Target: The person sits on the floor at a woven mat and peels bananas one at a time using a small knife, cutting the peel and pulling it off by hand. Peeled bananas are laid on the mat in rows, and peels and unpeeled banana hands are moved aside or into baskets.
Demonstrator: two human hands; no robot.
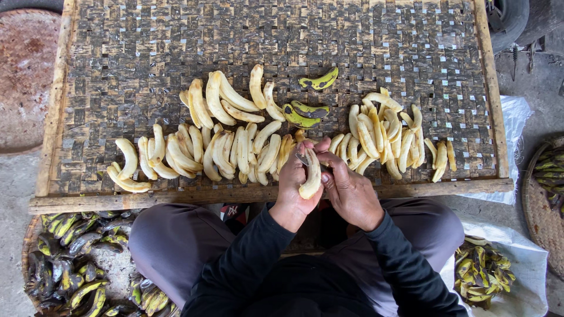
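My left hand [295, 182] grips a peeled pale-yellow banana [311, 177] upright over the near edge of a woven bamboo tray [147, 47]. Close beside it, my right hand [351, 191] touches the banana and holds a small knife whose blade [302, 159] shows just above the fingers. Several peeled bananas [235, 149] lie in rows across the tray's near half, with another cluster of peeled bananas [385, 138] to the right. Three unpeeled green-yellow bananas [311, 97] lie further back.
A round basket of unpeeled dark green bananas [76, 258] sits at my lower left. A white sack with banana peels [484, 270] lies at my lower right. Another woven basket [546, 205] stands at the right edge. A tyre [508, 20] is beyond the tray.
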